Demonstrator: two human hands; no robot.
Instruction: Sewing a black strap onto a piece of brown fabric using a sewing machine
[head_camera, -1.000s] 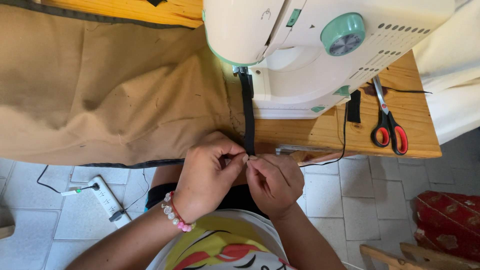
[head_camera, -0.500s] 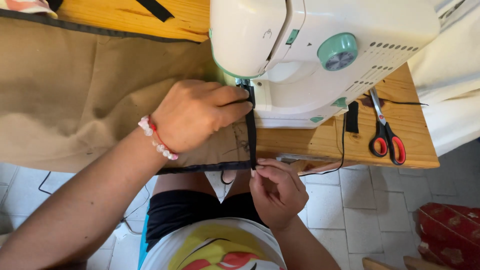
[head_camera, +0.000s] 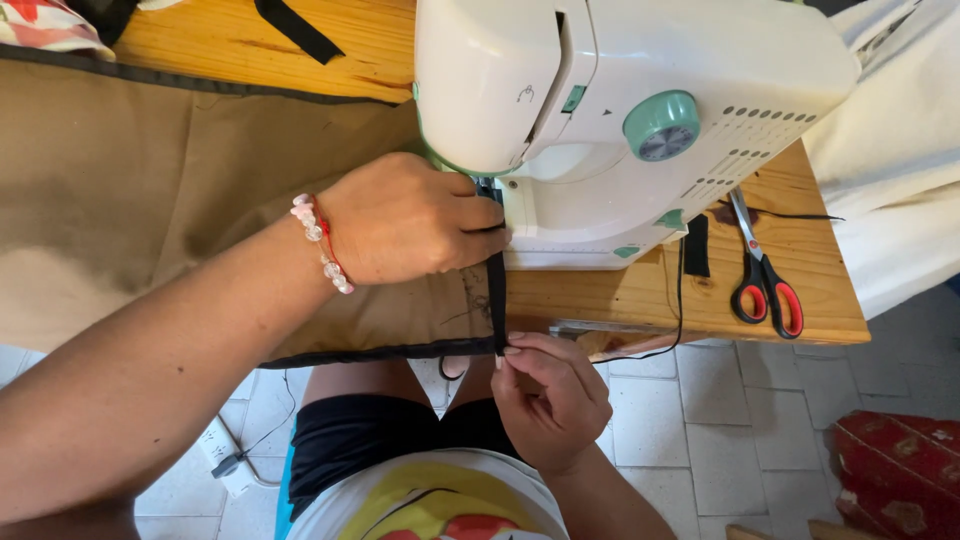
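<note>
Having left the near hem, left hand (head_camera: 405, 220) is pressing tan fabric (head_camera: 150, 200) fingers-flat beside the sewing machine (head_camera: 620, 110), while right hand (head_camera: 550, 395) is pinching black trim (head_camera: 497, 300), red-handled scissors (head_camera: 765, 280) lying aside.

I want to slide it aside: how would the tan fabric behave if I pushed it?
Probably floppy: the tan fabric drapes over the wooden table edge. It would likely bunch rather than slide whole, since the left hand presses it by the sewing machine.
</note>
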